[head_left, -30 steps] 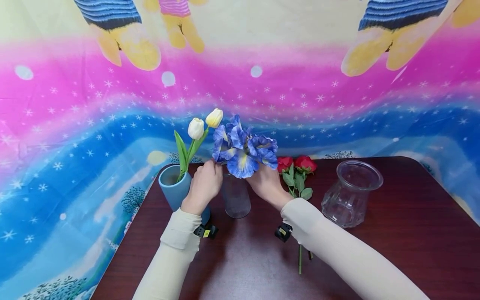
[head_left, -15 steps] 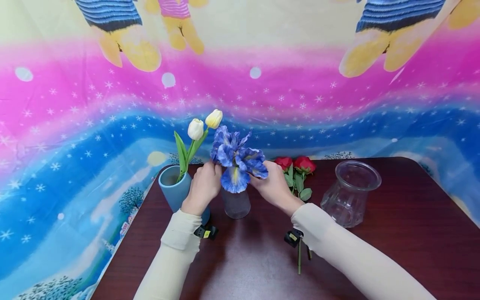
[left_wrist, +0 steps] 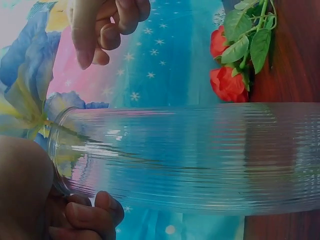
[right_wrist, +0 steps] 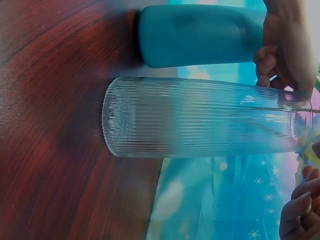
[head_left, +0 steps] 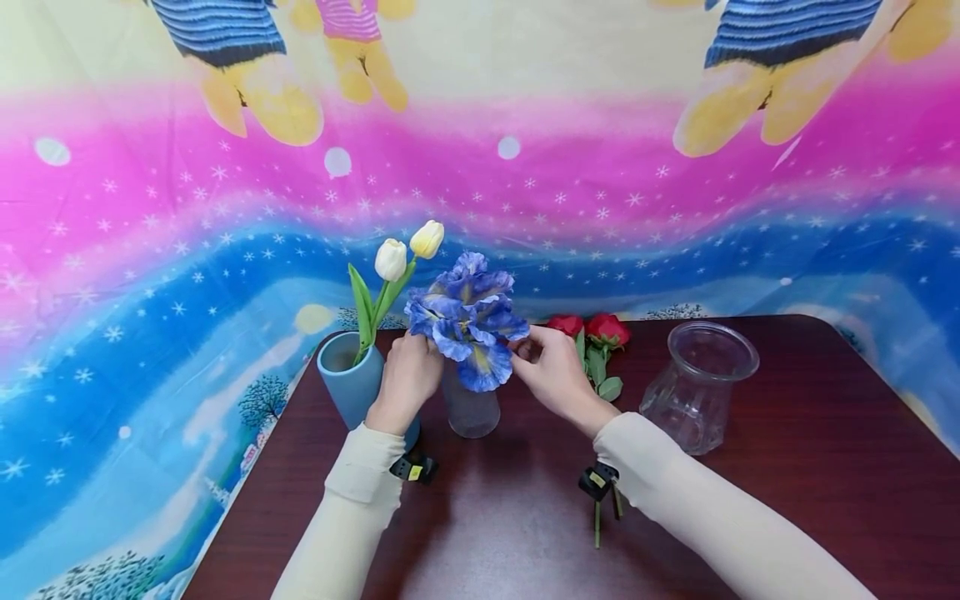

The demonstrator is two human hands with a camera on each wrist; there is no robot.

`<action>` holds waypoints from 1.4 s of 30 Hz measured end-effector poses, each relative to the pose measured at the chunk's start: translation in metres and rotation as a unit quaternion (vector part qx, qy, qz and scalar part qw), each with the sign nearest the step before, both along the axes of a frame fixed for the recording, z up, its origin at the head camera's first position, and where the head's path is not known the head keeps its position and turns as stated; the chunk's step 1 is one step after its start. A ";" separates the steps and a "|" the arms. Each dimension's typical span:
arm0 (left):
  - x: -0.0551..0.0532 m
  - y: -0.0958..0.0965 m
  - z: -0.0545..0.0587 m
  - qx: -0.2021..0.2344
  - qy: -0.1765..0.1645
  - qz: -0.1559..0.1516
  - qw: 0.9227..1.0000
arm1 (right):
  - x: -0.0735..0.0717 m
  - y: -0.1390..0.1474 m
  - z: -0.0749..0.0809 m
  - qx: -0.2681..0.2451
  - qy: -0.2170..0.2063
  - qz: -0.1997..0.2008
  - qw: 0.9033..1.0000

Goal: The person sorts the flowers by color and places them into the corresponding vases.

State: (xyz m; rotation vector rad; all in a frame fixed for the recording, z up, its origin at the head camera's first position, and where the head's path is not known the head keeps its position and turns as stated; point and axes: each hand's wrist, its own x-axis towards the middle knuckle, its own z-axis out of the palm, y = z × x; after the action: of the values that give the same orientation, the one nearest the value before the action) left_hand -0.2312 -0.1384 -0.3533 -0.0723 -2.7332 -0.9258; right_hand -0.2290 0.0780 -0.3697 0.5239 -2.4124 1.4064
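- Ribbed, straight-sided clear glass vase (head_left: 472, 412): stands upright on the table, just below the centre of the head frame; in both wrist frames it lies sideways across the middle.
- Blue-violet ruffled flowers with yellow centres (head_left: 468, 321): at the centre of the head frame, heads above the ribbed vase's mouth. Both wrist frames show thin stem lines through the glass.
- Left hand (head_left: 407, 372): left of centre in the head frame, at the vase's rim. Fingers are curled and clamped on the glass near the mouth, as the left wrist frame shows at lower left.
- Right hand (head_left: 558, 375): right of centre in the head frame, just beside the petals. Fingers are loosely bent and hold nothing; whether a fingertip touches a petal cannot be told.
- Matte light blue vase (head_left: 348, 385): left of centre, upright, partly covered by the left hand; it contains white and pale yellow tulips (head_left: 391, 260) with green leaves, leaning right.
- Red roses with green leaves (head_left: 607, 331): lying right of centre, behind the right hand; their stem ends show below the right wrist.
- Flared, wide-mouthed clear glass vase (head_left: 697, 417): upright, right side of the frame.
- Dark reddish-brown wood-grain table (head_left: 840, 467): lower part of the frame.
- Pink, blue and cream printed cloth (head_left: 600, 167): across the upper part.
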 end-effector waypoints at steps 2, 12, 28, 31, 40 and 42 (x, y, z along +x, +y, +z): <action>0.000 0.000 -0.001 0.008 -0.001 0.002 1.000 | 0.000 0.002 -0.002 -0.002 0.003 0.001 1.000; 0.002 0.000 -0.002 0.025 0.014 -0.001 1.000 | -0.001 0.009 -0.007 -0.004 -0.008 0.001 1.000; 0.016 -0.002 -0.004 0.040 0.002 0.015 0.999 | 0.005 0.017 -0.007 0.007 -0.031 -0.014 0.999; 0.020 -0.002 -0.006 0.036 0.014 0.007 0.999 | 0.007 0.020 -0.007 0.010 -0.032 -0.016 0.999; 0.033 -0.003 -0.009 -0.017 0.031 0.028 0.999 | 0.015 0.028 -0.009 0.014 -0.036 -0.012 0.999; 0.036 -0.003 -0.009 -0.022 0.033 0.033 0.999 | 0.017 0.030 -0.010 0.015 -0.035 -0.015 0.999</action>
State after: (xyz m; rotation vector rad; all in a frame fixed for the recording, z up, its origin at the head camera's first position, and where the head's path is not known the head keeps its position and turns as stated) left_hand -0.1954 -0.1415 -0.3623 -0.0213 -2.6795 -0.8302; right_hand -0.2117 0.1085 -0.3795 0.4527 -2.4891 1.3997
